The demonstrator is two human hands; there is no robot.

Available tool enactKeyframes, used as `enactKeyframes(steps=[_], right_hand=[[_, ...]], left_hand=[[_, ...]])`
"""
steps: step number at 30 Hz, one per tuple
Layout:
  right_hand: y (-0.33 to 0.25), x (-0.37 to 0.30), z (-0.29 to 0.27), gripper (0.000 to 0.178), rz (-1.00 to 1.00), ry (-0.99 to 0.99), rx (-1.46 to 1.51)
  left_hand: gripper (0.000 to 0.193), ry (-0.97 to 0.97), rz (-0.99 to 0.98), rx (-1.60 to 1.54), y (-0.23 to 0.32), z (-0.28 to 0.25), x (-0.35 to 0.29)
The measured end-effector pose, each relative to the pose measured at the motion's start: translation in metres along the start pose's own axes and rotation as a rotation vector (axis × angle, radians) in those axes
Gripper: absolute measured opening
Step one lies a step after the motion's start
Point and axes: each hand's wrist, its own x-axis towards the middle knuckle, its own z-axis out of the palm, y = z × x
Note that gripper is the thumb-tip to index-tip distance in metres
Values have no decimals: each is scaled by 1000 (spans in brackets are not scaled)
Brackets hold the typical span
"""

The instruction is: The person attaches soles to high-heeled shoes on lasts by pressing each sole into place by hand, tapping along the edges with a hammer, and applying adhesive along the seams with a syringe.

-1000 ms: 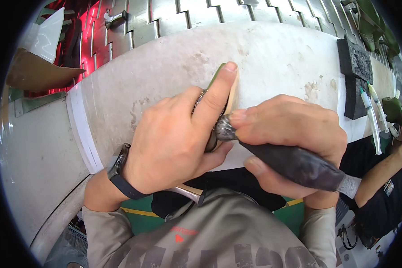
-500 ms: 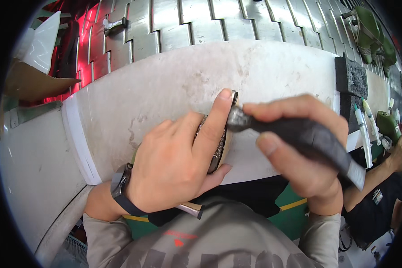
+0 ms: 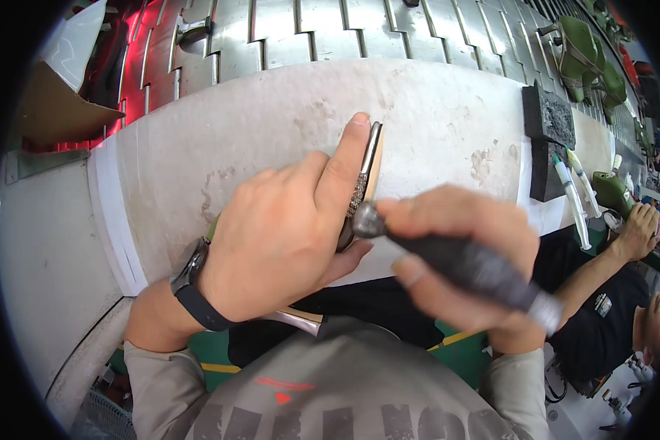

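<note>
My left hand (image 3: 279,227) is wrapped over a high-heeled shoe lying on its side, its index finger stretched along the toe. The shoe (image 3: 375,158) shows a tan sole edge, a silvery strip and a band of glittering stones; its shiny heel (image 3: 301,320) sticks out below my wrist, and my palm hides most of the rest. My right hand (image 3: 469,249) grips a hammer (image 3: 455,268) with a rounded metal face and dark body, blurred by motion. That face is at the shoe's sole edge, beside my left thumb; whether they touch I cannot tell.
A pale, stained worktop (image 3: 447,110) lies under the shoe. Beyond it runs a metal slat conveyor (image 3: 286,33) with green shoes (image 3: 583,55) at right. Black blocks (image 3: 548,121) and syringes (image 3: 570,198) sit to the right, near another person's hand (image 3: 642,231). Cardboard (image 3: 62,110) stands at left.
The hammer's face has shifted down and left along the shoe's edge with my right hand. More of the shoe's toe and silvery strip shows. The whole view has shifted slightly.
</note>
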Motion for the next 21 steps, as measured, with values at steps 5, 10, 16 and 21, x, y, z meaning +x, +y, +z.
enactKeyframes(steps=[5, 10, 16, 21], right_hand=[[1, -22, 29, 33, -206, 107, -129], [-11, -47, 43, 35, -242, 392, -53], [-1, -35, 50, 36, -93, 286, -181], [-11, -50, 51, 46, -37, 447, -241]], left_hand=[[119, 48, 11, -67, -5, 4, 1], [123, 94, -2, -114, -4, 0, -1], [114, 34, -76, -104, -12, 2, -2], [111, 18, -65, -121, -15, 0, -5]])
